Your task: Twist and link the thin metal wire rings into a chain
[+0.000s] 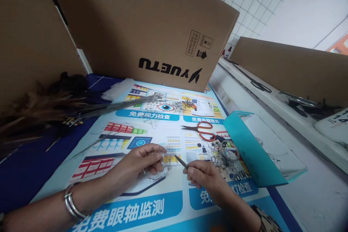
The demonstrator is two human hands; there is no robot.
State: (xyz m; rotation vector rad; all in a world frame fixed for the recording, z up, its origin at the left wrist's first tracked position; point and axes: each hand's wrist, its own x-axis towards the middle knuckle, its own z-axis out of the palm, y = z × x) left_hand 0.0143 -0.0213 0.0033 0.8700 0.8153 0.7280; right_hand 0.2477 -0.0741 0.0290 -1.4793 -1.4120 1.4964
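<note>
My left hand [148, 157] pinches a thin, curved loop of fine wire [168, 170] between thumb and fingertips. Some of the loop hangs below the fingers, and its fine details are too small to make out. Just to its right, my right hand [199, 174] is closed round slim metal tweezers [181, 161], their tip pointing left towards the wire. Most of the tool is hidden in the fist. Beyond the hands lie scissors with orange handles [205, 139], blades pointing left. A tangled heap of wire pieces and rings [221, 157] sits right of my right hand.
A tall cardboard box [122, 32] walls off the far side. Straight wires [127, 104] lie bundled at the back left beside brown feathers [35, 105]. At the right, a teal open box [248, 152] leans by a white ledge [274, 98]. A printed sheet [174, 195] covers the table.
</note>
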